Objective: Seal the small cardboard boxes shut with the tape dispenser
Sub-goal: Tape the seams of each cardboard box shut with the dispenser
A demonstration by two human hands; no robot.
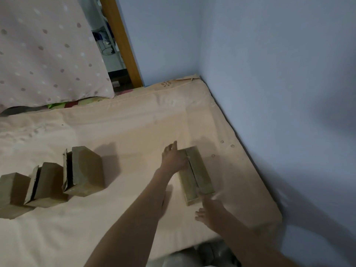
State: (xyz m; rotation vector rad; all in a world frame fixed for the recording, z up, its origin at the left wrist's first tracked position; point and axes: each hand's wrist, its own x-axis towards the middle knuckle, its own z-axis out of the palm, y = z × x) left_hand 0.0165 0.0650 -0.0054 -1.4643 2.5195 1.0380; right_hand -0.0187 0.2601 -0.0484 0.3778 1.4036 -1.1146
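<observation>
A small cardboard box [198, 176] lies on the beige mattress [123, 132] at the right, its two top flaps closed with a seam down the middle. My left hand [173, 158] rests on its far left edge with straight fingers. Blurred, my right hand [211, 212] is at the box's near end, fingers spread, one finger touching the near edge. Three more cardboard boxes stand in a row at the left: one [84, 172] with a loose flap, a second [47, 184] with a loose flap, a third [11, 191] at the frame edge. No tape dispenser is in view.
A blue wall [269, 74] borders the mattress on the right and back. A dotted pink pillow or quilt [48, 51] leans at the back left beside a wooden post [119, 39]. The mattress's near edge drops off below my arms.
</observation>
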